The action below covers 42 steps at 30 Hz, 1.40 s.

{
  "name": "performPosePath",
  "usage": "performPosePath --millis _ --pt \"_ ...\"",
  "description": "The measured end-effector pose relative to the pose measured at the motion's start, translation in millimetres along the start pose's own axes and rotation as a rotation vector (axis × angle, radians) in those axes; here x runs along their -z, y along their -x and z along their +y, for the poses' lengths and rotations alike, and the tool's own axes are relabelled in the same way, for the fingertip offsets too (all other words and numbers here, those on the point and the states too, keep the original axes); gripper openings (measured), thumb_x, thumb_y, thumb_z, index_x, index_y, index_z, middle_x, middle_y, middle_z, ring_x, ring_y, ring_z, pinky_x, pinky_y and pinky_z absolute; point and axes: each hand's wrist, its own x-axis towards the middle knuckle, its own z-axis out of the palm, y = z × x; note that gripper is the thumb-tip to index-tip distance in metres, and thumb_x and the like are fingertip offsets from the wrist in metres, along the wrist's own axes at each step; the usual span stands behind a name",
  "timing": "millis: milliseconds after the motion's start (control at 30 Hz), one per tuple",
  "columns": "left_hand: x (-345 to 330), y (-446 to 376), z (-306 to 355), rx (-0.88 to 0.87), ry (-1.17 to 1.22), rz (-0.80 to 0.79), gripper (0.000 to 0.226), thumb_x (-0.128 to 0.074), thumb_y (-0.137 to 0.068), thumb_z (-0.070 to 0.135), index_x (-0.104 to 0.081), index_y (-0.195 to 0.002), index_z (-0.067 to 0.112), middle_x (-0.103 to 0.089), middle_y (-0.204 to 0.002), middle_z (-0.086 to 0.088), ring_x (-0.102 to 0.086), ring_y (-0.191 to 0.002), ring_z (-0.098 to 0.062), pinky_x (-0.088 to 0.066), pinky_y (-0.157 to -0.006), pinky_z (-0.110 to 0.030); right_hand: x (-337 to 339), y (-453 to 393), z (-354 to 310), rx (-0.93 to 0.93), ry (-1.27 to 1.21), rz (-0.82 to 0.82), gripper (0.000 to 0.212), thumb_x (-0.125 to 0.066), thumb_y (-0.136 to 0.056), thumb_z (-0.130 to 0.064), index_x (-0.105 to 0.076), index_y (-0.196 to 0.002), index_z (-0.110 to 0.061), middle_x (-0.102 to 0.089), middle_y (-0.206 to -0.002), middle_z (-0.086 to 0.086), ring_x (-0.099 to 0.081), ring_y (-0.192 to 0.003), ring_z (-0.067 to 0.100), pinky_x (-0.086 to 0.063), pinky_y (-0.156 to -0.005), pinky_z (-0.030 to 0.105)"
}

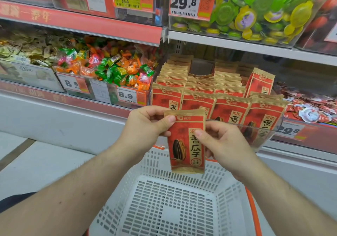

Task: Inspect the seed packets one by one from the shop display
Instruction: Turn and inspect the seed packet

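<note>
Red-and-tan seed packet (186,142) sits upright at the centre of the frame, held by both hands. Left hand (145,124) pinches its top left corner with the thumb on the front, right hand (221,140) pinches the right edge. Just behind it, rows of the same packets (215,97) stand in a clear display bin (264,135) on the shelf. Below the hands there's a white slotted basket (173,203) with orange trim. Wrapped candies (109,67) fill the bin at middle left.
</note>
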Motion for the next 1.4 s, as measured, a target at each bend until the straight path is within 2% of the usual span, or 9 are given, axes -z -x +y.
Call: performPosePath --millis 167,333,433,600,767,933,1100,1233,1400 --pt "2.5 0.8 -2.7 0.123 0.007 -0.094 0.011 -0.066 -0.09 0.007 -0.074 -0.09 0.013 -0.075 -0.082 0.001 -0.062 -0.064 -0.009 -0.047 -0.049 -0.021 -0.7 0.1 3.8 -0.013 0.089 0.05 0.018 -0.062 -0.094 -0.021 -0.074 -0.082 -0.017 -0.071 -0.065 -0.007 -0.063 -0.057 0.009 -0.054 -0.057 0.037" --pt "1.5 2.2 -8.3 0.133 -0.044 -0.115 0.008 -0.068 -0.089 0.013 -0.075 -0.093 0.013 -0.075 -0.086 -0.003 -0.064 -0.07 -0.011 -0.05 -0.051 -0.023 -0.3 -1.0 3.4 -0.049 -0.015 0.098 0.024 -0.058 -0.097 -0.02 -0.072 -0.081 -0.009 -0.06 -0.05 -0.01 -0.051 -0.044 0.004 -0.043 -0.048 0.021" --pt "1.0 0.7 -8.2 0.1 -0.033 -0.073 0.007 -0.068 -0.088 0.013 -0.075 -0.087 0.013 -0.075 -0.082 -0.004 -0.063 -0.068 -0.014 -0.049 -0.049 -0.023 1.9 -2.6 4.5 -0.083 -0.048 0.028 0.023 -0.06 -0.095 -0.027 -0.073 -0.086 -0.011 -0.063 -0.059 -0.002 -0.05 -0.049 0.012 -0.042 -0.053 0.028" --pt "2.1 -1.0 -8.4 0.129 0.012 -0.042 0.015 -0.067 -0.089 0.017 -0.073 -0.096 0.006 -0.072 -0.083 -0.008 -0.062 -0.066 -0.016 -0.048 -0.05 -0.023 8.6 -1.2 5.6 -0.162 -0.012 -0.156 0.016 -0.064 -0.092 -0.023 -0.071 -0.095 -0.009 -0.068 -0.065 0.0 -0.052 -0.052 0.013 -0.04 -0.052 0.025" --pt "2.8 5.4 -6.3 0.231 -0.004 -0.2 0.033 -0.07 -0.071 0.033 -0.072 -0.096 0.012 -0.075 -0.092 -0.01 -0.069 -0.079 -0.021 -0.057 -0.073 -0.04 10.1 -2.9 7.1 -0.152 -0.05 -0.105 0.031 -0.066 -0.085 -0.032 -0.071 -0.098 -0.004 -0.069 -0.071 0.009 -0.054 -0.055 0.016 -0.043 -0.057 0.032" --pt "-0.1 11.1 -3.9 0.21 0.005 -0.25 0.029 -0.068 -0.074 0.03 -0.073 -0.098 0.015 -0.077 -0.092 -0.01 -0.073 -0.08 -0.021 -0.06 -0.066 -0.035 13.2 -3.2 6.6 -0.132 -0.142 -0.115 0.052 -0.067 -0.072 -0.043 -0.069 -0.101 0.0 -0.068 -0.073 0.01 -0.052 -0.056 0.016 -0.041 -0.057 0.031" --pt "2.5 10.3 -2.5 0.214 0.034 -0.226 0.036 -0.066 -0.076 0.03 -0.071 -0.105 0.01 -0.076 -0.094 -0.01 -0.072 -0.081 -0.022 -0.062 -0.067 -0.038 17.2 -0.8 5.2 -0.189 -0.134 -0.231 0.044 -0.079 -0.075 -0.027 -0.067 -0.109 -0.003 -0.075 -0.094 0.017 -0.068 -0.077 0.025 -0.051 -0.065 0.033" --pt "3.0 13.8 -0.8 0.269 0.02 -0.348 0.042 -0.069 -0.073 0.025 -0.066 -0.115 0.018 -0.076 -0.103 -0.005 -0.073 -0.089 -0.024 -0.06 -0.073 -0.044 16.7 0.5 4.8 -0.218 -0.184 -0.219 0.046 -0.068 -0.071 -0.027 -0.066 -0.11 -0.003 -0.075 -0.091 0.019 -0.07 -0.075 0.026 -0.056 -0.06 0.03" --pt "0.9 15.5 -1.0 0.264 0.088 -0.333 0.042 -0.068 -0.072 0.019 -0.064 -0.114 0.015 -0.076 -0.096 -0.005 -0.074 -0.082 -0.022 -0.062 -0.064 -0.038 20.5 2.0 0.7 -0.216 -0.121 -0.351 0.056 -0.081 -0.069 -0.01 -0.058 -0.12 -0.008 -0.072 -0.097 0.025 -0.07 -0.074 0.028 -0.057 -0.061 0.031"
